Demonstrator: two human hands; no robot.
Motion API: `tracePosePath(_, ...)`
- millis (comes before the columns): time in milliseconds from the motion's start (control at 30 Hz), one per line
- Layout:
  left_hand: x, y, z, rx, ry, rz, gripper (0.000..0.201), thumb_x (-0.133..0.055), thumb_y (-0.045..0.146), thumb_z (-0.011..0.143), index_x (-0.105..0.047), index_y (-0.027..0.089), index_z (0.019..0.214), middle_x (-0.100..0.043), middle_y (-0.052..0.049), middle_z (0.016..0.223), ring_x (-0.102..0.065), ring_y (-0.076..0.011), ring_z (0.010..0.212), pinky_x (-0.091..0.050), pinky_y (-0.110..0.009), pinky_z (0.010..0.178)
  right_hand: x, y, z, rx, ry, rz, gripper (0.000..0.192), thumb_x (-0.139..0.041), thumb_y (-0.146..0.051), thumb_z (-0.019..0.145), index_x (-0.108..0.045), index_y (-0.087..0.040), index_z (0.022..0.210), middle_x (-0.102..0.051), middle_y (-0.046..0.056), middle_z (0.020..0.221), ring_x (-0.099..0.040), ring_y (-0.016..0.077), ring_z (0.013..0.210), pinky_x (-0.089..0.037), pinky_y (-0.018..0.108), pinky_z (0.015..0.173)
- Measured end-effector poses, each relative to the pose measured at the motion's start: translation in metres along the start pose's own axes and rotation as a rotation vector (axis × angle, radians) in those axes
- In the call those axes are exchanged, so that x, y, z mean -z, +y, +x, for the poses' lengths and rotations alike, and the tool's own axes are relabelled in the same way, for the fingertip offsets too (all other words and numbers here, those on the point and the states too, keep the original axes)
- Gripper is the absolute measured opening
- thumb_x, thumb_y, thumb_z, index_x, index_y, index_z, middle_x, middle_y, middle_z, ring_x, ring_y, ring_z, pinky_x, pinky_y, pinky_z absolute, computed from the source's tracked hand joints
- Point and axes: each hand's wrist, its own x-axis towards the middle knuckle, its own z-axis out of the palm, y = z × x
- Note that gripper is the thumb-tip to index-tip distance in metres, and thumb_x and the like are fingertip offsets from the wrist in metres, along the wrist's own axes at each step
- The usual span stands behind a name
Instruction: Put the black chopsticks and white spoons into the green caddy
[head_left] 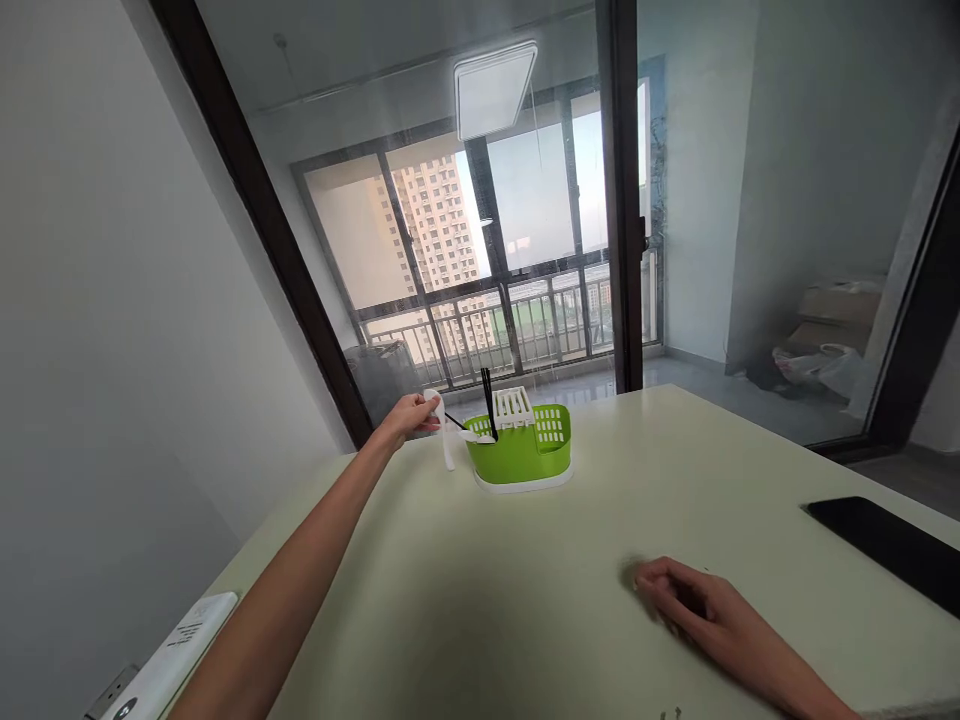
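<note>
At the far left of the table, my left hand (415, 415) is closed on a white spoon (448, 450), whose handle hangs down in front of the fingers. Just right of it stands a green utensil basket (517, 462) on a white base. Several black chopsticks (490, 400) lean upright in the basket, beside a white slatted insert (514, 405). A second white spoon (480, 437) lies across the basket's left rim. A thin dark stick runs from it to my fingers; whether I grip it I cannot tell. My right hand (686, 600) rests on the tabletop, fingers curled together, nothing visible in them.
A black phone-like slab (889, 545) lies at the table's right side. On the left edge sits a white power strip-like device (176, 650). Beyond the pale table (555, 590) is a glass sliding door with a dark frame (626, 200).
</note>
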Motion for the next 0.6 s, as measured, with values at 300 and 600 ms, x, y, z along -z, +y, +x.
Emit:
tracePosePath(300, -0.057, 0.013, 0.051, -0.022, -0.037, -0.227, 0.018, -0.077, 0.027, 0.089, -0.063, 0.017, 0.095, -0.077, -0.011, 0.085, -0.079, -0.0261, 0.084, -0.063, -0.032, 0.076, 0.002, -0.007, 0.001, 0.008, -0.026, 0.052, 0.044, -0.045, -0.062, 0.1, -0.065, -0.023, 0.096, -0.056, -0.001, 0.076, -0.048, 0.0166, 0.072, -0.037, 0.026, 0.065)
tracePosePath(600, -0.065, 0.032, 0.072, 0.111, -0.096, -0.375, 0.009, -0.064, 0.022, 0.097, -0.063, 0.013, 0.098, -0.076, -0.015, 0.082, -0.078, -0.0239, 0.077, -0.062, -0.03, 0.07, 0.002, -0.007, 0.002, 0.027, -0.011, 0.056, 0.042, -0.045, -0.06, 0.101, -0.065, -0.023, 0.094, -0.058, 0.0, 0.076, -0.05, 0.0167, 0.072, -0.039, 0.027, 0.066)
